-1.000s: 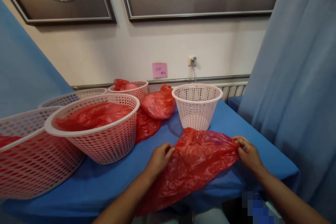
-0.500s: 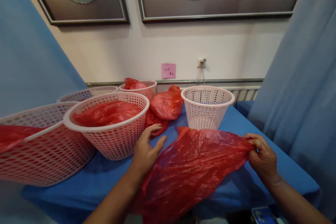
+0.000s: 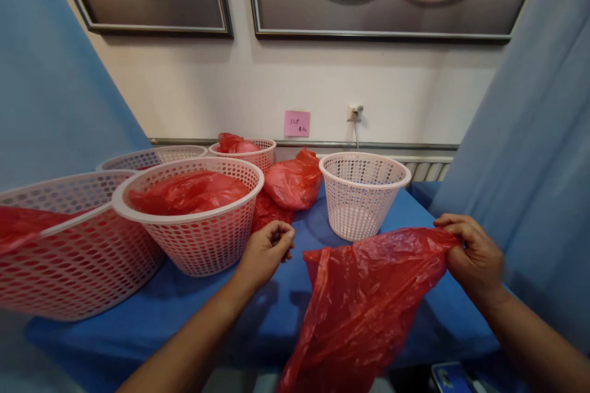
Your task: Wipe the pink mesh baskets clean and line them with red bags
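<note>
My right hand (image 3: 474, 256) pinches one corner of a red plastic bag (image 3: 364, 304) and holds it up above the blue table (image 3: 276, 313); the bag hangs down over the table's front edge. My left hand (image 3: 267, 250) hovers over the table left of the bag, fingers curled in, with nothing visible in them. It is close to a white perforated basket (image 3: 196, 221) lined with red plastic. An empty white perforated basket (image 3: 364, 193) stands just behind the bag.
More white baskets stand at the left (image 3: 69, 245) and at the back (image 3: 246, 150), some holding red bags. A loose red bag (image 3: 292, 181) lies between the baskets. Blue curtains (image 3: 539, 135) hang on both sides. A pink note (image 3: 297, 123) is on the wall.
My left hand has let go of the red bag and drawn back left, curling its fingers. My right hand has lifted the bag's corner, so the bag now hangs free.
</note>
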A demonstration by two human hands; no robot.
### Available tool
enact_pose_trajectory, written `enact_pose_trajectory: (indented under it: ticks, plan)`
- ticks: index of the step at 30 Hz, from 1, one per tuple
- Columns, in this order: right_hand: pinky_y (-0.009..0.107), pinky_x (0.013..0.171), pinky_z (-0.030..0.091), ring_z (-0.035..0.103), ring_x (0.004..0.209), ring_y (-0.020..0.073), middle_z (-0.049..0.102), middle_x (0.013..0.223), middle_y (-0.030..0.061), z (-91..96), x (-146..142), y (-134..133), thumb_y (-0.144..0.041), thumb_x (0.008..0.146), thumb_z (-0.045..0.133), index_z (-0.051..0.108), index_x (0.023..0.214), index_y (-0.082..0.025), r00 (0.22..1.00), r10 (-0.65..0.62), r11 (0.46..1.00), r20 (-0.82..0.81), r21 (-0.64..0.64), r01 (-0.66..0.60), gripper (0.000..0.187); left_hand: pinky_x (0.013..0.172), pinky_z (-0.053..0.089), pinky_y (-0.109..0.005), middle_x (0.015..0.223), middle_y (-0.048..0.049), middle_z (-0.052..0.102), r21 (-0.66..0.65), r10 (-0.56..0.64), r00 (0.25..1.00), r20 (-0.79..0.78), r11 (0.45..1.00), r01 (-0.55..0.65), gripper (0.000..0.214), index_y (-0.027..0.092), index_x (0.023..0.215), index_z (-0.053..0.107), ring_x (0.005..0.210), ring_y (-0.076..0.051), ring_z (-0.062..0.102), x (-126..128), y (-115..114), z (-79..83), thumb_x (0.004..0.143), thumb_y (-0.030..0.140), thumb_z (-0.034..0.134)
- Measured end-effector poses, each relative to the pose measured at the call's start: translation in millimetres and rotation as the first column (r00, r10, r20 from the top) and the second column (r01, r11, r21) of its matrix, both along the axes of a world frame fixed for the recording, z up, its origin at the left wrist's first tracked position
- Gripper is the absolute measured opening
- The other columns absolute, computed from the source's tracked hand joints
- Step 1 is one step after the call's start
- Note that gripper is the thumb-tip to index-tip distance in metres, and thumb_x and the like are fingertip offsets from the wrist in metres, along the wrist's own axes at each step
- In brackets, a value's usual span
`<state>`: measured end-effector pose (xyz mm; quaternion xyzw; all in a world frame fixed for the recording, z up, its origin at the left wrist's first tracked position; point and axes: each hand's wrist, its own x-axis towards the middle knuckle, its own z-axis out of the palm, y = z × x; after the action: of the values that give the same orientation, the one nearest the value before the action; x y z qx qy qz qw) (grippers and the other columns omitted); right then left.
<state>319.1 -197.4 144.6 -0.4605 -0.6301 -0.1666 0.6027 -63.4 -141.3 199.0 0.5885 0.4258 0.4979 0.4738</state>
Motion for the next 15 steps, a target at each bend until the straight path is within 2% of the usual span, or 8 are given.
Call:
enact_pose_trajectory:
  ticks: [2,5,7,9,11,12,13,15]
  plan:
    - [0.032,0.074,0.054,0.067,0.081,0.0171,0.069,0.092,0.0037,1.6,-4,-1,-0.015,0.085,0.061,0.061,0.074,-0.023,1.0,-0.001,1.0,0.021,-0.01,0.001,0.014,0.055,0.042,-0.023,0.067,-0.0013,0.068,0.047,0.022,1.0,0.001,0.999,-0.022,0.019,0.018,0.081,0.075,0.058,-0.015,0.059,2,-15,2.5,0.066,0.021,0.087]
    - [0.033,0.073,0.055,0.067,0.081,0.0177,0.069,0.091,0.004,7.1,-15,-2,-0.017,0.086,0.061,0.062,0.073,-0.023,0.999,0.03,0.999,0.03,-0.012,-0.03,0.014,0.062,0.043,-0.025,0.085,-0.005,0.073,0.148,-0.017,0.984,-0.177,0.988,0.044,0.055,0.021,0.104,0.078,0.068,-0.018,0.059,11,-38,-1.2,0.051,0.017,0.094]
    - [0.034,0.074,0.055,0.068,0.081,0.0183,0.07,0.091,0.0036,12.3,-21,-2,-0.017,0.085,0.064,0.064,0.074,-0.023,0.998,0.059,0.998,0.019,0.002,-0.059,0.012,0.064,0.043,-0.026,0.084,-0.0036,0.072,0.162,-0.051,0.952,-0.303,0.981,0.104,0.052,0.025,0.11,0.078,0.069,-0.018,0.059,15,-46,-7.8,0.06,0.018,0.088]
    - [0.034,0.075,0.055,0.068,0.08,0.0184,0.07,0.092,0.0031,16.7,-23,-1,-0.016,0.083,0.066,0.065,0.075,-0.023,0.997,0.075,0.997,0.011,0.007,-0.075,0.011,0.06,0.04,-0.026,0.069,0.0003,0.066,0.106,-0.092,0.93,-0.356,0.985,0.138,0.036,0.025,0.108,0.077,0.061,-0.016,0.055,13,-43,-13.2,0.073,0.02,0.076]
    - [0.034,0.075,0.054,0.068,0.081,0.0182,0.07,0.092,0.0028,17.7,-18,2,-0.015,0.081,0.066,0.065,0.073,-0.023,0.998,0.062,0.998,-0.015,0.003,-0.062,0.011,0.054,0.036,-0.023,0.058,0.004,0.059,-0.005,-0.095,0.959,-0.267,0.995,0.097,0.027,0.021,0.103,0.077,0.052,-0.012,0.05,3,-35,-14.1,0.078,0.021,0.068]
    - [0.034,0.076,0.054,0.067,0.081,0.0182,0.07,0.091,0.0025,16.3,-14,4,-0.016,0.08,0.066,0.065,0.072,-0.023,0.998,0.046,0.999,-0.041,-0.001,-0.046,0.011,0.052,0.036,-0.022,0.057,0.0047,0.058,-0.068,-0.05,0.987,-0.15,0.997,0.041,0.024,0.019,0.1,0.076,0.05,-0.011,0.049,-5,-30,-12.9,0.078,0.02,0.068]
    - [0.035,0.077,0.053,0.067,0.081,0.0182,0.07,0.09,0.0021,13.7,-9,6,-0.017,0.079,0.065,0.065,0.071,-0.023,0.996,0.027,1.0,-0.081,-0.005,-0.027,0.01,0.051,0.038,-0.02,0.059,0.0044,0.06,-0.135,0.028,1.0,0.0,0.99,-0.028,0.021,0.018,0.097,0.075,0.05,-0.01,0.051,-14,-25,-11.2,0.077,0.019,0.068]
    - [0.037,0.081,0.053,0.066,0.082,0.0183,0.069,0.087,0.001,5.5,1,10,-0.02,0.079,0.063,0.064,0.07,-0.023,0.98,-0.002,0.999,-0.201,-0.034,-0.005,0.01,0.05,0.043,-0.018,0.064,0.0034,0.065,-0.28,0.236,0.922,0.306,0.948,-0.15,0.02,0.017,0.094,0.072,0.051,-0.009,0.056,-33,-18,-8.7,0.075,0.015,0.069]
